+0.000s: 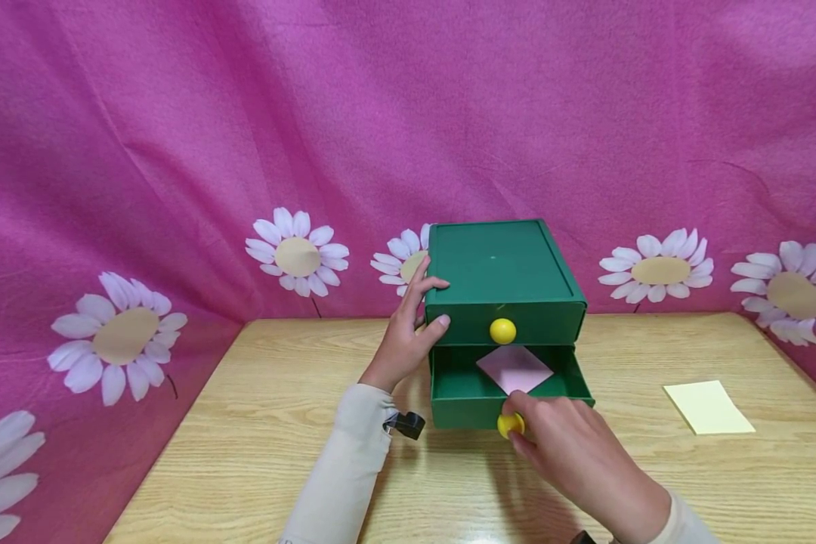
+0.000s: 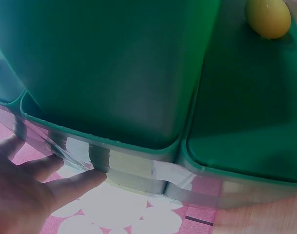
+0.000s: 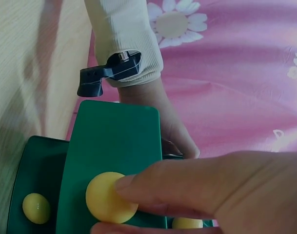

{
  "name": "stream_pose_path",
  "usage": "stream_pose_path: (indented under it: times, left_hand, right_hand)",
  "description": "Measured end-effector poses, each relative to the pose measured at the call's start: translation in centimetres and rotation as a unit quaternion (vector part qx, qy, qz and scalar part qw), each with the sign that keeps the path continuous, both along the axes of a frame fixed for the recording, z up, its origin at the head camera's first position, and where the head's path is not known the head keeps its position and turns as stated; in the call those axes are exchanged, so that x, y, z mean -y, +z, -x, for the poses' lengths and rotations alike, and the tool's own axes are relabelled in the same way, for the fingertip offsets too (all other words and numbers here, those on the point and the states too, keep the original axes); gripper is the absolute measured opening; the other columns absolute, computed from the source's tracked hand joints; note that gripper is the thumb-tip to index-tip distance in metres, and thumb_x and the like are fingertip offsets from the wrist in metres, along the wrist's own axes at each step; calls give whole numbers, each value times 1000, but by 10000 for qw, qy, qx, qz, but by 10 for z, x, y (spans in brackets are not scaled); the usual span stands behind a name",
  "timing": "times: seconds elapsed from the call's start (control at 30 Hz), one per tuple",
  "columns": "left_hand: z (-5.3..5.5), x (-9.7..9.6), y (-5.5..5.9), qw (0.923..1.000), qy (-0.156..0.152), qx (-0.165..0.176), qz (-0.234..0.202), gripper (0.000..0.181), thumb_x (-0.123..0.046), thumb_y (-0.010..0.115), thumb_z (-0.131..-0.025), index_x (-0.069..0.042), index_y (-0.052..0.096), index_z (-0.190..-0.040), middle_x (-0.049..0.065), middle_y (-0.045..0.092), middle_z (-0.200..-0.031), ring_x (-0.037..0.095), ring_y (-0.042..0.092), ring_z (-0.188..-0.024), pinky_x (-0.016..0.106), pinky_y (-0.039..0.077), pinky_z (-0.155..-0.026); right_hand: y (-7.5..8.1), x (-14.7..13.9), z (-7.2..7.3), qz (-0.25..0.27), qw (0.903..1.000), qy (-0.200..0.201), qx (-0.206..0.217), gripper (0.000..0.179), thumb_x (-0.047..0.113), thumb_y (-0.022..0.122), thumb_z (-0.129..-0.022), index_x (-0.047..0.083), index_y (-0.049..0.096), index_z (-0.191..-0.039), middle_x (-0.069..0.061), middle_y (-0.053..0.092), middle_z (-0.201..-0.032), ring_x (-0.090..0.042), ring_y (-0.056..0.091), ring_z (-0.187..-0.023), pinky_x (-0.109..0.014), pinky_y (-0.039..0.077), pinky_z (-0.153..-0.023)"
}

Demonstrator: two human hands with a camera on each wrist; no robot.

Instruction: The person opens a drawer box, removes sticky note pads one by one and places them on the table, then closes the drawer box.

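Note:
A green drawer box [image 1: 503,261] with round yellow knobs stands on the table, one drawer [image 1: 469,413] below its top drawer pulled partway out. Inside that drawer lies a pink square of paper [image 1: 514,368]. My right hand [image 1: 585,453] pinches the pulled-out drawer's yellow knob [image 3: 107,197] between thumb and finger. Against the box's left side rests my left hand [image 1: 404,336], fingers extended, its thumb at the front edge. The left wrist view has those fingers [image 2: 80,187] against the box's side. Another yellow knob [image 1: 502,331] is on the top drawer, which is closed.
A pale yellow pad of paper [image 1: 709,408] lies on the wooden table [image 1: 279,423], right of the box. Behind the table hangs a pink cloth [image 1: 408,113] printed with white daisies. Further yellow knobs [image 3: 36,208] flank the pinched one in the right wrist view.

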State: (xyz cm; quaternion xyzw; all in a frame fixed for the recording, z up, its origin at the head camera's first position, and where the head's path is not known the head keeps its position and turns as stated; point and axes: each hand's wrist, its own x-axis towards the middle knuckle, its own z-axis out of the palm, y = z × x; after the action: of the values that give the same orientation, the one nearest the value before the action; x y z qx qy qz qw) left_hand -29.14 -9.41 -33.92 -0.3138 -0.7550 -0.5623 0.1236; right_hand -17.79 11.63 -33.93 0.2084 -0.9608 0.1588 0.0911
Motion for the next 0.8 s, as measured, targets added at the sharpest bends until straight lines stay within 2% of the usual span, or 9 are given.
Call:
stream_pose_path:
  times: [0.27,0.8]
  left_hand:
    - [0,0,0,10000,14,24,-4,44,-16,52,-93,-11,43,-135,4,10,-162,20,14,-146,62,29,-105]
    - [2,0,-1,10000,-47,-14,-45,45,-16,52,-93,-10,43,-136,4,10,-162,20,14,-146,63,29,-105]
  right_hand:
    - [0,0,-3,-76,9996,56,-255,24,11,83,-73,21,64,-83,14,57,-67,-3,48,-57,-21,46,-55]
    - [2,3,-6,-337,9994,-69,52,27,18,85,-72,24,61,-82,16,51,-61,-3,46,-54,-20,45,-55]
